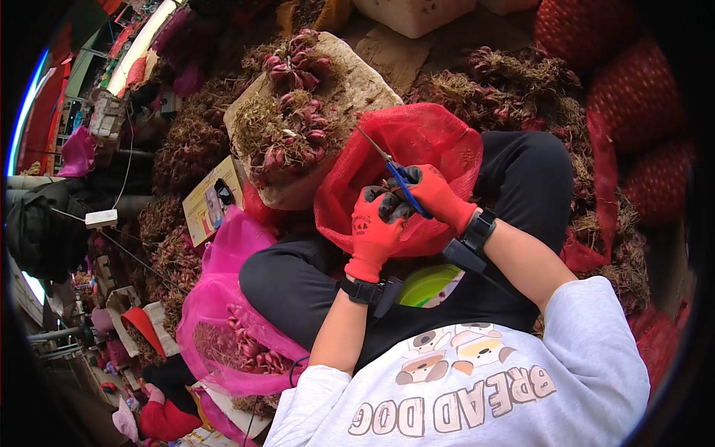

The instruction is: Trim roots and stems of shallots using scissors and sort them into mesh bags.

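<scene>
My right hand (438, 197), in a red work glove with dark fingertips, is closed on a pair of scissors (406, 191) with blue handles. Their blades point up and to the left. Close beside it, my left hand (374, 222) wears a matching glove, its fingers curled together. What it pinches is mostly hidden by the dark fingertips. Both hands are over a red mesh bag (439, 134) that lies open in front of my crossed legs. Just beyond, bunches of red shallots (294, 138) with dry roots rest on a pale, worn block (354, 71).
A pink mesh bag (223, 298) with shallots inside lies by my left knee. Heaped shallots (514, 78) spread at the far right, near full red mesh sacks (633, 97). A green round thing (428, 284) sits between my legs. A yellowish board (212, 200) stands left of the block.
</scene>
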Motion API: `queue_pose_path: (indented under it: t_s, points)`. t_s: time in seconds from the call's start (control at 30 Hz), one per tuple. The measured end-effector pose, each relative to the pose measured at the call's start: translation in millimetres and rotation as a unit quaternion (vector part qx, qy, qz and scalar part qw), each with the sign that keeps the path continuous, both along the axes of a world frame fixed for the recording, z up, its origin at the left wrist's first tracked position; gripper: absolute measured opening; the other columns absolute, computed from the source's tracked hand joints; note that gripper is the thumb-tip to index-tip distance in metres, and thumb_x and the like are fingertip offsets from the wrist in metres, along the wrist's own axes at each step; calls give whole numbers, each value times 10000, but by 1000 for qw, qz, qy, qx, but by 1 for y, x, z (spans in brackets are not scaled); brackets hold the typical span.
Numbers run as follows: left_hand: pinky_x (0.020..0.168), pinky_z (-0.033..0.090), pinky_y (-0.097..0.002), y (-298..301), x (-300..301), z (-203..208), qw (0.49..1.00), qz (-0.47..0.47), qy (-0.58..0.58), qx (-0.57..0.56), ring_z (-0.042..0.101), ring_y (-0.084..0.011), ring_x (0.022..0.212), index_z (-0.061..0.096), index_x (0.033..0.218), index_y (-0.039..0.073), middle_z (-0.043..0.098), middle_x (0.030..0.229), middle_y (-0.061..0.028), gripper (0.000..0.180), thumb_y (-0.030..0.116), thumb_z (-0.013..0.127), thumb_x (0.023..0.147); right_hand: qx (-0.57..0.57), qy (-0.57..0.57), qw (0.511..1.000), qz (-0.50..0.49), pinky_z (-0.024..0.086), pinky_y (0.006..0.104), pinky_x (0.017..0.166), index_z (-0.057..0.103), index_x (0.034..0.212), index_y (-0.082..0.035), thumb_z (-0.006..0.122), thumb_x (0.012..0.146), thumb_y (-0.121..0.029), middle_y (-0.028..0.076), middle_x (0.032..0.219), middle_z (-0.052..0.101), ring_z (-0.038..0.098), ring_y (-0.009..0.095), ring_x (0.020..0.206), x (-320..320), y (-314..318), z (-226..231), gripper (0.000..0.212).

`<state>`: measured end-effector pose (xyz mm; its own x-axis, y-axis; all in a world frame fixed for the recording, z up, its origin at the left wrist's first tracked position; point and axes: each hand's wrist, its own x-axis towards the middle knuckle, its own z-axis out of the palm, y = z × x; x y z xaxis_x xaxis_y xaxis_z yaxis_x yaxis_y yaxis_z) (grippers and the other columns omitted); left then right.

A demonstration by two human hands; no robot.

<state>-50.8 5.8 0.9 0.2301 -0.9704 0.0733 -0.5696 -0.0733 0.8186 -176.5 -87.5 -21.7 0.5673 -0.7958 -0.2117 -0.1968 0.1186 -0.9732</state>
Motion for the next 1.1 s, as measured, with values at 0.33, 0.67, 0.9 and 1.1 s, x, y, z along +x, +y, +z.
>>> queue_pose_path:
  t_s: [0.33,0.67,0.9,1.1]
  points:
    - [733,460,-386,0,-16,4,980,43,-193,-21,546,-311,872,620,812,31,537,948,-94,263,148,737,607,-109,81,990,-43,492,361,682,651,972,-68,673,788,-246,155,808,653,648,305,746,9,7,18,257]
    - [662,483,-227,-7,9,-13,939,47,340,-25,592,-83,744,620,994,12,627,908,-24,204,31,649,793,19,-136,988,-69,508,290,630,641,951,-28,698,787,-182,95,842,668,649,185,699,14,4,13,232]
    - [705,467,-205,-3,13,-19,860,53,507,19,575,-69,766,602,1005,-15,631,902,-25,145,25,561,871,320,-316,892,-50,534,252,589,605,1000,-26,616,881,-192,30,782,622,616,129,650,-4,-7,2,205]
    - [728,473,-212,5,24,-63,955,-35,281,-93,545,-83,806,526,1121,12,583,987,-34,229,92,550,907,345,-348,867,-85,551,277,610,592,1012,-13,600,889,-163,55,862,626,632,143,726,6,-1,4,194]
